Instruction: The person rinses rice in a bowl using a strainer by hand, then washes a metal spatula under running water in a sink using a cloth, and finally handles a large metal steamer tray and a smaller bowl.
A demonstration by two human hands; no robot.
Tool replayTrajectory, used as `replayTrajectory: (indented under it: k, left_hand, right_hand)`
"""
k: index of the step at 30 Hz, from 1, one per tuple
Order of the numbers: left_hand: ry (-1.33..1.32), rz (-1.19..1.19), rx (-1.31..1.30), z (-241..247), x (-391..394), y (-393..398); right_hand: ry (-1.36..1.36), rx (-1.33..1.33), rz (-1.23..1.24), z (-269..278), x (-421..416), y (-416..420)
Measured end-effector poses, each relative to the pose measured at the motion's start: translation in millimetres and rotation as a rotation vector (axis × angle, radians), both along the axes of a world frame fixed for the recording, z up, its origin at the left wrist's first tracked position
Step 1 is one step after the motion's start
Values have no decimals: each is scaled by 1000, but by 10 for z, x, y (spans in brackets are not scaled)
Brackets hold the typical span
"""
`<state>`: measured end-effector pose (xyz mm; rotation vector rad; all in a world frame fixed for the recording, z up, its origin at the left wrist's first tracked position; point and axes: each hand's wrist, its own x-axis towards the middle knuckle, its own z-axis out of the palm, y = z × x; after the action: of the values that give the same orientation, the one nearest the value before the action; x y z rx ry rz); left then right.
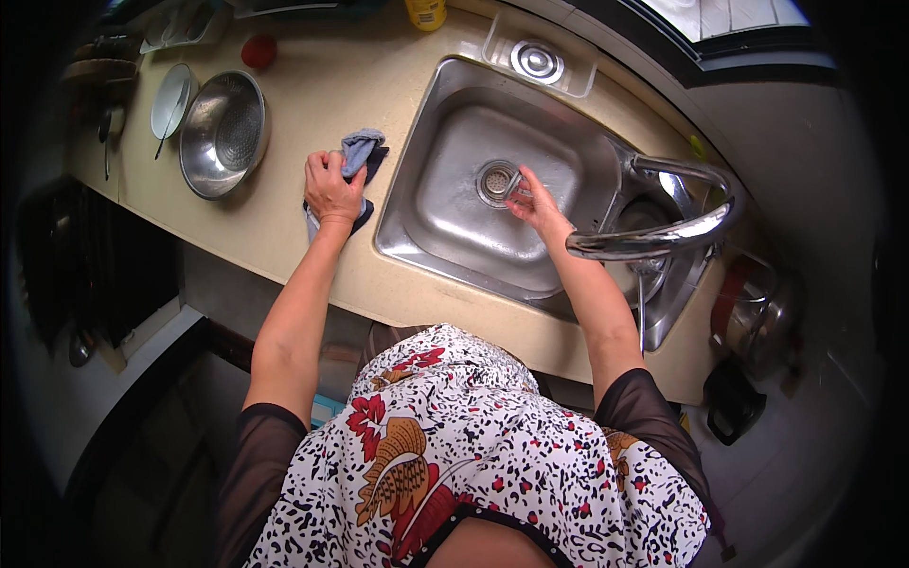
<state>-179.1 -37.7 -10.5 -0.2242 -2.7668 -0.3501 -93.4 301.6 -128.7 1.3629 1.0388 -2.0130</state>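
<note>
My left hand presses on a bunched blue-grey and dark cloth on the beige countertop, left of the sink. Parts of the cloth stick out above and below the fingers. Over the stainless steel sink basin, my right hand is beside the round drain. Between its thumb and fingers shows a thin greyish piece, seen edge-on and too small to name surely. The curved chrome faucet passes close above my right wrist.
On the counter to the left stand a steel colander and a white bowl with a utensil in it. A red round object lies behind them. Past the sink are a clear tray holding a metal drain cover, and a yellow container.
</note>
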Motion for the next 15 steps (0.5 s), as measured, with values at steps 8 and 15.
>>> replayTrajectory:
  k: [8,15]
  left_hand:
    - [-12,-3,0,-60,-15,-39]
    - [-9,-22,15,-54,-38,-18]
  right_hand:
    - [400,1276,960,-298,32,-400]
    - [609,1386,990,-354,152,-481]
